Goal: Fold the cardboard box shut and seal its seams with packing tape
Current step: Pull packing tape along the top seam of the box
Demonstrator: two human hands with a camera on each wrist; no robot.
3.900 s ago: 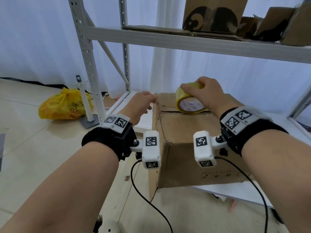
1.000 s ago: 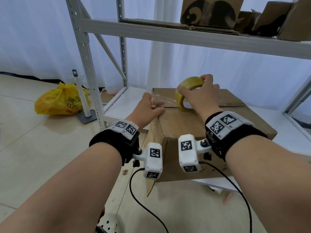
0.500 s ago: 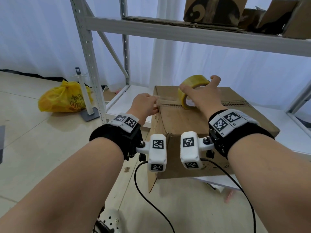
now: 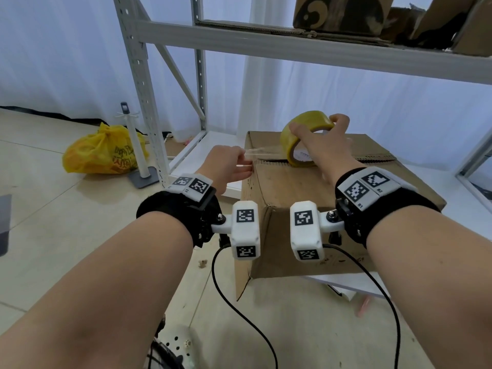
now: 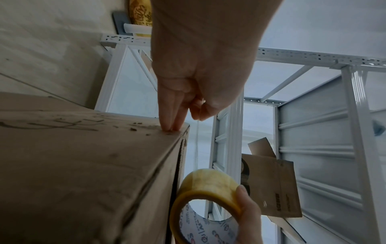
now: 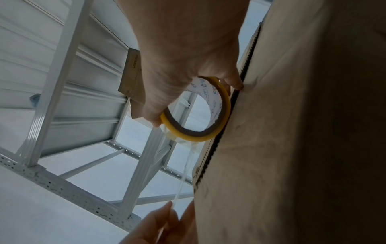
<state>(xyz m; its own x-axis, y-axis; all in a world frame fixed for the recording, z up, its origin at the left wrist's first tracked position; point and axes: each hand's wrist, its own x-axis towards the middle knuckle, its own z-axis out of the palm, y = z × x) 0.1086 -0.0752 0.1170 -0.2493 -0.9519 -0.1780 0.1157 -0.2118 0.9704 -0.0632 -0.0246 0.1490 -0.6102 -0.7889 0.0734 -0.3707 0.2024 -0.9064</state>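
A brown cardboard box (image 4: 298,190) sits on a low white shelf with its top flaps folded down; the centre seam (image 4: 277,162) runs left to right. My right hand (image 4: 323,141) grips a yellowish roll of packing tape (image 4: 302,137), standing on edge on the seam. A clear strip of tape (image 4: 262,153) stretches from the roll to my left hand (image 4: 230,165), which pinches its free end at the box's left top edge. In the left wrist view two fingers (image 5: 172,118) touch the box corner. The right wrist view shows the roll (image 6: 205,112) against the seam.
A grey metal shelving rack (image 4: 143,83) stands around and above the box, with cardboard boxes (image 4: 343,12) on the upper shelf. A yellow plastic bag (image 4: 98,153) and a white stand (image 4: 135,145) are on the floor at left. Black cables (image 4: 239,302) hang from my wrists.
The roll has moved right along the seam, pulling out more tape. My left hand has stayed at the box's left edge, holding the tape end.
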